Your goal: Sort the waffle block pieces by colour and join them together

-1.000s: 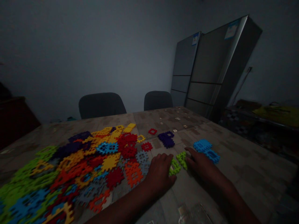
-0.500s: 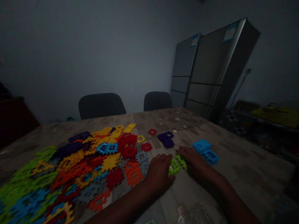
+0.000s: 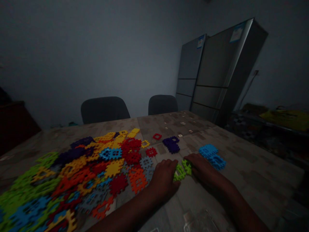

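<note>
Low over the table, my left hand (image 3: pixel 165 174) is closed on a lime-green notched building tile (image 3: pixel 179 173) with a cut-out window. Facing it, my right hand (image 3: pixel 200 166) grips a second green tile (image 3: pixel 186 166), tilted beside the first. The two tiles' edges appear to meet, but I cannot tell whether their teeth interlock. Fingers hide part of both pieces. Just beyond my hands lies a joined purple tile group (image 3: pixel 172 146). To the right of my right hand sit blue tiles (image 3: pixel 212 156).
A heap of mixed-colour tiles (image 3: pixel 79 174) covers the table's left side. Single red tiles (image 3: pixel 151 151) lie near the middle. Two dark chairs (image 3: pixel 105 109) stand behind the table (image 3: pixel 241 154); steel refrigerators (image 3: pixel 212 74) are at the back right. A clear object (image 3: pixel 200 222) lies near the front edge.
The green tile in my right hand has turned, showing more of its face, and moved slightly left against the other tile. My left hand has barely moved.
</note>
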The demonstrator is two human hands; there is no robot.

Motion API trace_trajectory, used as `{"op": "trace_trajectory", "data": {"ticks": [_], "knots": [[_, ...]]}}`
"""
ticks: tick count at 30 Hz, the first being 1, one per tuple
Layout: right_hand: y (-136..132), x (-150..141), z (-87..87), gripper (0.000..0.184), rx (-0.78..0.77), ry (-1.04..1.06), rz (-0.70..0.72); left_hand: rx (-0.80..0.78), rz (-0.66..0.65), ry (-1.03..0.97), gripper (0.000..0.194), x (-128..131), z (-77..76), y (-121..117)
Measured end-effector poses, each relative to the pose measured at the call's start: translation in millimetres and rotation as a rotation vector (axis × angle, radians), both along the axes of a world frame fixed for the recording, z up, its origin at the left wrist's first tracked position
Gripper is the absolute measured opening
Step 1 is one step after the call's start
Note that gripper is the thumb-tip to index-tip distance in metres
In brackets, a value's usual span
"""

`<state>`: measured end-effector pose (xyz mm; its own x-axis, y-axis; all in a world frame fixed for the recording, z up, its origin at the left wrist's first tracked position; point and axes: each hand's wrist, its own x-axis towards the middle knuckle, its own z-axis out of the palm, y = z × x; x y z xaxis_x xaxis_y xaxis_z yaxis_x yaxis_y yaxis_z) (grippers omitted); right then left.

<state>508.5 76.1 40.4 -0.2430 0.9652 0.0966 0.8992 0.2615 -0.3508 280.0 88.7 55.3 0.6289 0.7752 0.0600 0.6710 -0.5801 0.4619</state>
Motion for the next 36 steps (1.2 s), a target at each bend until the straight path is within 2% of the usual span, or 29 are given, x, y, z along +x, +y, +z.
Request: {"op": "trace_trajectory", "data": {"ticks": [6, 13, 24, 29, 36], "knots": [[2.2, 7.2, -3.4, 0.059, 0.025, 0.025, -0.087, 0.05, -0.036, -0.028, 0.059, 0.9, -2.3, -0.8], [-1.1, 12.3, -2.1, 0.059, -0.016, 0.044, -0.252, 0.108, -0.117, -0.023, 0.041, 9.7, 12.4, -3.0], [-5.6, -3.7, 2.8, 0.058, -0.056, 0.105, -0.222, 0.115, -0.165, -0.01, 0.043, 23.0, 10.5, -1.5], [-6.6, -3.9, 6.1, 0.058, -0.065, 0.112, -0.219, 0.108, -0.133, -0.027, 0.041, 13.7, 9.1, -0.5], [-5.3, -6.1, 8.1, 0.059, -0.09, 0.118, -0.227, 0.082, -0.062, -0.054, 0.047, -5.2, -5.4, 3.4]]}}
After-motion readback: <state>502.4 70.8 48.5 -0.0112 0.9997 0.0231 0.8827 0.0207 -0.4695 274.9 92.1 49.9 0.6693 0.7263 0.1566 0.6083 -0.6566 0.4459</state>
